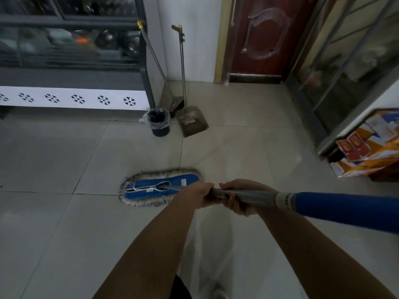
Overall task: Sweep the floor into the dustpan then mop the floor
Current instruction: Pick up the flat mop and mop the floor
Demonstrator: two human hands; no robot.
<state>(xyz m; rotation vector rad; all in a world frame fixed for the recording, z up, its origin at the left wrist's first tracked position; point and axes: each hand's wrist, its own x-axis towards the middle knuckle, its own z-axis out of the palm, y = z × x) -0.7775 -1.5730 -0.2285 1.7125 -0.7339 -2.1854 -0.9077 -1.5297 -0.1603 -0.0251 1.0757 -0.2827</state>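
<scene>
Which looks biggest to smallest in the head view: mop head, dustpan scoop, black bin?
1. mop head
2. dustpan scoop
3. black bin
Scoop and bin look nearly alike; both sit farther from the camera, so true sizes are unsure.

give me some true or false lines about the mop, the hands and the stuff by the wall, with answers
1. The left hand and the right hand both grip the mop handle. True.
2. The mop head is lifted off the floor. False: it lies flat on the floor.
3. The dustpan stands beside the small bin. True.
4. The broom lies flat on the floor. False: it leans upright against the wall.
5. The bin has no liner. False: a clear plastic bag lines it.
</scene>
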